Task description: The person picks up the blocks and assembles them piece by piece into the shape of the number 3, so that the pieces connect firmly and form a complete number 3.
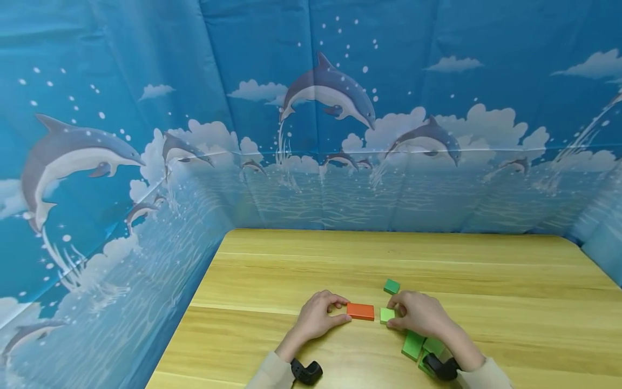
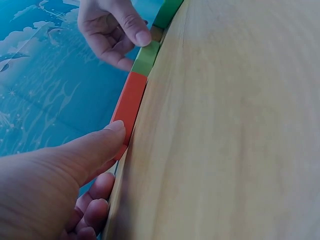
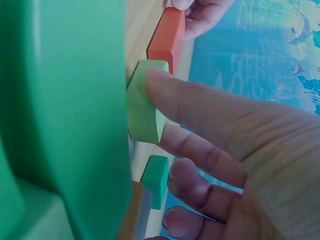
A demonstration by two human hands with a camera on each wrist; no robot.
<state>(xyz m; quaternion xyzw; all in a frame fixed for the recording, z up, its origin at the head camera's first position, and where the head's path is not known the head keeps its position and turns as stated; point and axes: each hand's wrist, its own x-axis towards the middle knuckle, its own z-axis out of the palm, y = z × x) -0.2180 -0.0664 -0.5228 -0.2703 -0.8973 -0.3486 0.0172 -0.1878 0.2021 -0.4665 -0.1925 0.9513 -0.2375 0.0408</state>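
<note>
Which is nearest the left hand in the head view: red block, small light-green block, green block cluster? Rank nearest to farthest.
1. Red block: at the fingertips of the left hand, on its right.
2. Small light-green block: just right of the red one, held by the right hand.
3. Green block cluster: farther right, by the right wrist.

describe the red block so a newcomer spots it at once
On the wooden table, find the left hand. The red block is the flat oblong it pinches at one end. Red colour and a longer shape set it apart from the light green block beside it, in the right hand.
</note>
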